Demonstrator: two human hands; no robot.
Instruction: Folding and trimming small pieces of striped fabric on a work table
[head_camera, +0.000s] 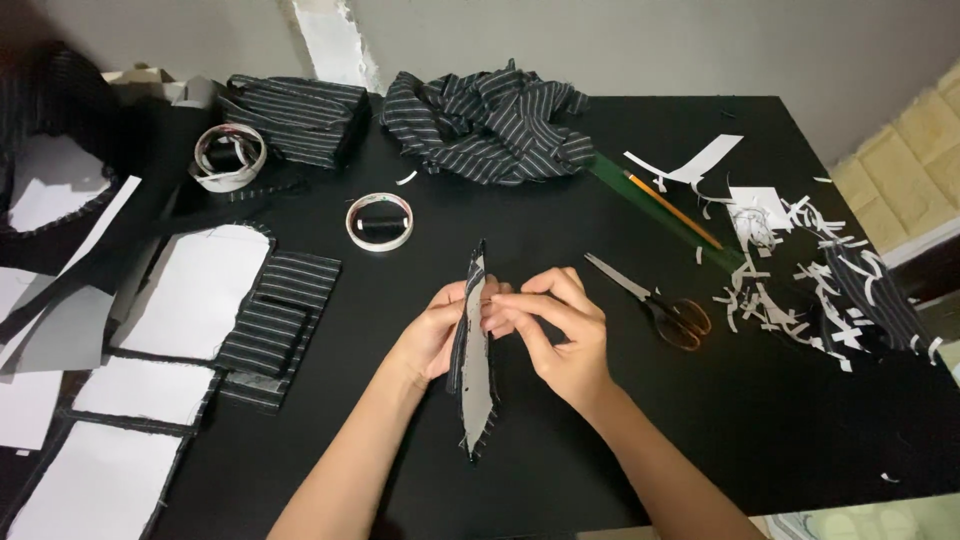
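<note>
Left hand (437, 330) and right hand (560, 330) both pinched shut on a narrow striped fabric strip (474, 350) with pale backing, held upright-ish over mid black table (560, 440), scissors (655, 303) lying just right of the hands.

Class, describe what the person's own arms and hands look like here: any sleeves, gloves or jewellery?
Both forearms are bare, with no sleeves in view. The left hand and right hand wear no gloves, and no rings, watch or bracelets show.
</note>
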